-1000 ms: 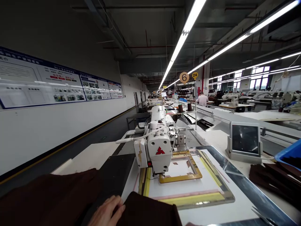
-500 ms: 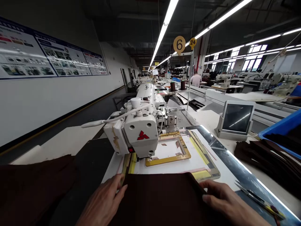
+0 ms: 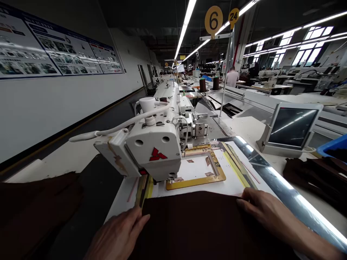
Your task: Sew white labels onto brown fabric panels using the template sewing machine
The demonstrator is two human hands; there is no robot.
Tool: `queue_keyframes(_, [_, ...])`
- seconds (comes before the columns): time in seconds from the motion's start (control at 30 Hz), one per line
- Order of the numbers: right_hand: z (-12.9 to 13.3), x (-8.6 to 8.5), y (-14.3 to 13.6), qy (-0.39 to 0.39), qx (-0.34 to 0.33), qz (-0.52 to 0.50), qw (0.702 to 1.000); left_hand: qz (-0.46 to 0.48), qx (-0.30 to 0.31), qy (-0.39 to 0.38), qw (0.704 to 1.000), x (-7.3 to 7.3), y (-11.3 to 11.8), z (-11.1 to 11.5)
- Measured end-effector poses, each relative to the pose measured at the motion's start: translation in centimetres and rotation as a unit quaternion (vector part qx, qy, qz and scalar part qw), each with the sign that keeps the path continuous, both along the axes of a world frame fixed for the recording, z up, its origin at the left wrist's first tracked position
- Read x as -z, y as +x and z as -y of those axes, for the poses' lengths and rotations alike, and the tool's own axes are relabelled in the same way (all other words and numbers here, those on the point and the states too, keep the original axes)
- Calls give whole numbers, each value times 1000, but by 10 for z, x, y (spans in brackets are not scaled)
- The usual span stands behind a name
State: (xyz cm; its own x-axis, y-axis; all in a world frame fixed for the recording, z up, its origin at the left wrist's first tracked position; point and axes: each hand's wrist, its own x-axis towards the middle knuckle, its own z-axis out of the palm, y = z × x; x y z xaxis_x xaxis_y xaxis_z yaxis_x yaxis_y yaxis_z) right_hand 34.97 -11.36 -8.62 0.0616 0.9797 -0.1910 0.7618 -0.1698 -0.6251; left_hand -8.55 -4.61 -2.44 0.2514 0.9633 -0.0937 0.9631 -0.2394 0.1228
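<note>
A dark brown fabric piece [image 3: 195, 227] spans the lower middle of the head view, its top edge bowed slightly upward. My left hand [image 3: 119, 233] pinches its upper left corner. At the upper right corner, the thumb and fingers of my right hand [image 3: 267, 209] grip the cloth. Just beyond the fabric lies a yellow-edged rectangular frame [image 3: 195, 184] on a white sheet [image 3: 230, 186] with yellow tape strips. The white sewing machine head [image 3: 154, 151] with a red emblem stands over the left side of the frame.
More brown cloth [image 3: 40, 206] lies at the left. On the right are a small screen [image 3: 294, 126], a stack of brown pieces [image 3: 311, 180] and a blue bin [image 3: 332, 146]. Thread cones [image 3: 202, 85] stand behind the machine; a person [image 3: 232, 78] is farther back.
The view has moved closer to the machine. My right hand has shifted up and right with the fabric corner, and the cloth's top edge now spreads wider. The scissors have left the view.
</note>
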Motion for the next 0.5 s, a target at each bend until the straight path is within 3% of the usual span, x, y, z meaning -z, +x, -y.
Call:
queue_keyframes(0.1, [-22, 2, 7, 8, -17, 19, 1000, 7, 21, -34, 999, -1, 6, -7])
queue_keyframes(0.2, [-46, 0, 11, 9, -17, 51, 998, -2, 23, -2, 1000, -5, 16, -13])
queue_keyframes(0.33, [-71, -3, 14, 13, -15, 73, 997, -27, -11, 28, 999, -5, 23, -1])
queue_keyframes(0.43, [-82, -3, 16, 24, -35, 84, 996, -25, -14, -6, 1000, -1, 20, 6])
queue_keyframes(0.5, [-88, -2, 17, 36, -51, 95, 993, -2, 21, -26, 999, -3, 18, -3])
